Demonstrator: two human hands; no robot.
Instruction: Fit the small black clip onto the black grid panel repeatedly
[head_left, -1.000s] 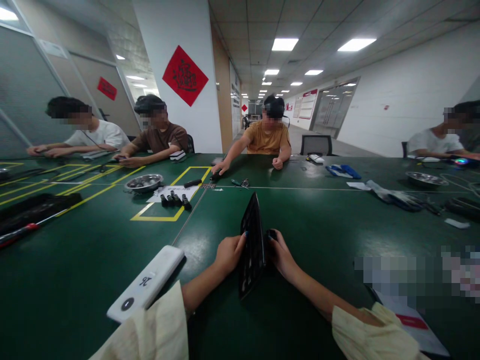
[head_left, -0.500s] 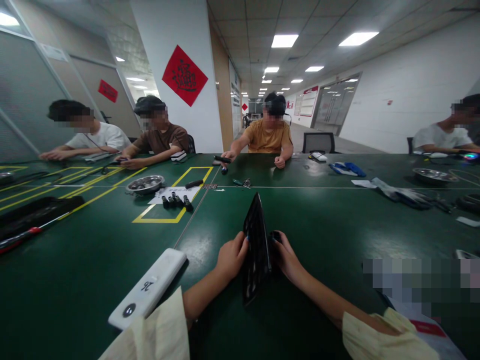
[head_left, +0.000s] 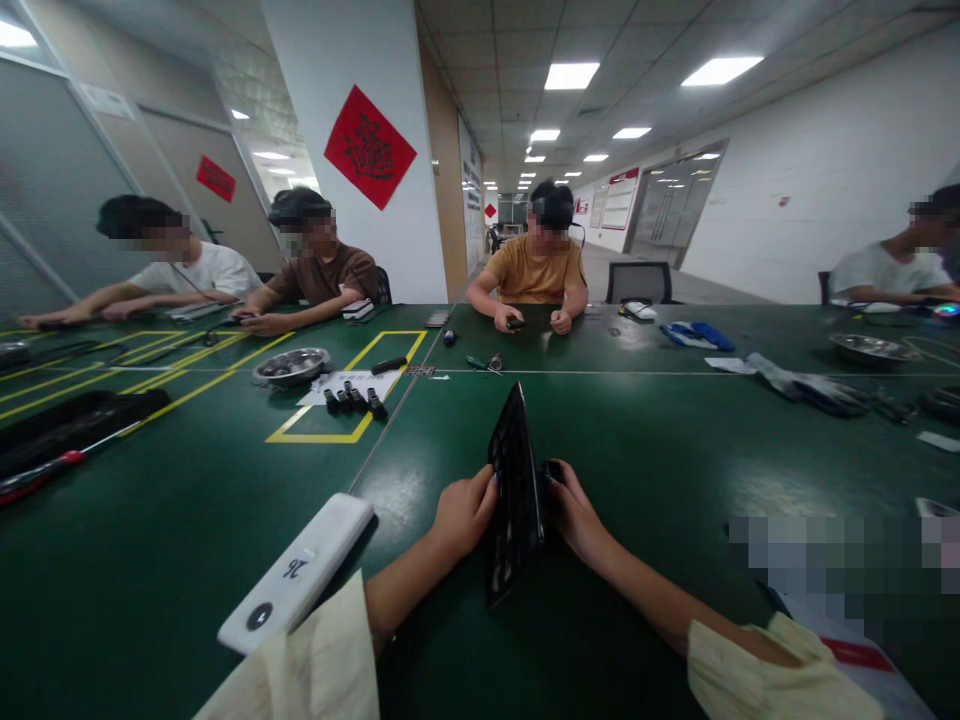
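A thin, glossy black panel [head_left: 514, 500] stands steeply on edge in front of me, with blurred lighter patches on its left face. My left hand [head_left: 465, 510] is closed on its left side, the thumb lying along that face. On the other side, my right hand [head_left: 576, 512] is closed around a small dark piece [head_left: 553, 472] close to the panel; whether the two are joined I cannot tell. A bit of blue shows at the fingertips of both hands. Left of my forearm lies a white power bank [head_left: 300, 572] marked 26.
Black sockets [head_left: 354, 400], a black handle [head_left: 388, 366] and a metal bowl [head_left: 291, 366] lie ahead left. A red-handled tool [head_left: 67, 460] rests by a black tray [head_left: 97, 415]. Gloves [head_left: 802, 385] are at right. Co-workers sit around the green table [head_left: 637, 440].
My hands and the panel stay almost still. The co-worker opposite has drawn an outstretched hand, holding a dark object, back towards the body. A co-worker at far left has reached an arm further left.
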